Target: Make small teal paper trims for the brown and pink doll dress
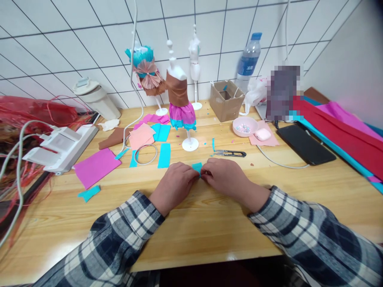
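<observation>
Both my hands rest on the wooden table (209, 223) near its middle, fingertips meeting. My left hand (175, 185) and my right hand (227, 177) are closed, pinching a small teal paper piece (197, 166) between them. Only the top of the piece shows above my fingers. Just beyond my hands stands a small mannequin (179, 99) on a white stand, dressed in a brown top and a pink and teal skirt. Small thread snips (230, 153) lie on the table right behind my right hand.
Pink, teal, peach and brown paper sheets (95, 165) lie at the left with a wire ring (145, 154). A power strip (64, 145), cardboard box (226, 99), pink bowl (244, 126), water bottle (248, 61) and black phone (305, 144) stand around. Coloured paper rolls (344, 131) fill the right edge.
</observation>
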{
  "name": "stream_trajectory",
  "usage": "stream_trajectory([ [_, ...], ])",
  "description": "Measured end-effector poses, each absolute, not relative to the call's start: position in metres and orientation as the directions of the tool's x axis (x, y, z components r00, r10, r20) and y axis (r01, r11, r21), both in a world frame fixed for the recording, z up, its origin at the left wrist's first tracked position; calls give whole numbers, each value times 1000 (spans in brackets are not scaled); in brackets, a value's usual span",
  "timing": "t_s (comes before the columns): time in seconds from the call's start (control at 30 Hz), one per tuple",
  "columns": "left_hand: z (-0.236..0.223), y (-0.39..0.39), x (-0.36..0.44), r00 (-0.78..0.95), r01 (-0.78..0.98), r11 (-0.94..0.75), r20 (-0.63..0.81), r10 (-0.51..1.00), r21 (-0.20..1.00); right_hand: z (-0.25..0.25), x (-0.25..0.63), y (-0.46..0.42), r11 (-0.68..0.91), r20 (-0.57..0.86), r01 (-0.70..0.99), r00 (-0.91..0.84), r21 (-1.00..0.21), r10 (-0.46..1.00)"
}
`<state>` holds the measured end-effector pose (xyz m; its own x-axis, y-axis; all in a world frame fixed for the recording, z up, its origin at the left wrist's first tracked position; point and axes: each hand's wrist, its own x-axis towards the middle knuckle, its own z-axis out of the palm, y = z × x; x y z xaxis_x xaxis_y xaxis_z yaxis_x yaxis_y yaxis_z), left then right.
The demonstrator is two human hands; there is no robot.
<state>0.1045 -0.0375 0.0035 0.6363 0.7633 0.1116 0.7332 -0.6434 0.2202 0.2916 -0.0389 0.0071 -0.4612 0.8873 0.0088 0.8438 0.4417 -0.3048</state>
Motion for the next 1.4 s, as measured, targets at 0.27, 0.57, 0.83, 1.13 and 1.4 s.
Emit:
stream_trajectory([
  [0.27, 6, -39, 106, 650, 721, -658, 115, 751, 220, 6, 291, -41, 439, 38, 841, -451, -317, 892],
  [0.57, 1, -42, 102, 605, 753, -608, 97, 790, 251, 5, 288, -39, 424, 14, 838, -447, -344, 894],
  [0.83, 1, -42, 103, 629, 731, -645, 146, 764, 224, 8, 286, -41, 392, -4, 851, -420, -349, 907],
  [1.13, 5, -42, 103, 619, 740, -628, 121, 776, 239, 9, 289, -39, 409, -30, 849, -443, -334, 896],
  [1.4, 7, -41, 105, 641, 716, -653, 140, 755, 245, 7, 289, -40, 416, 14, 832, -442, -368, 897],
])
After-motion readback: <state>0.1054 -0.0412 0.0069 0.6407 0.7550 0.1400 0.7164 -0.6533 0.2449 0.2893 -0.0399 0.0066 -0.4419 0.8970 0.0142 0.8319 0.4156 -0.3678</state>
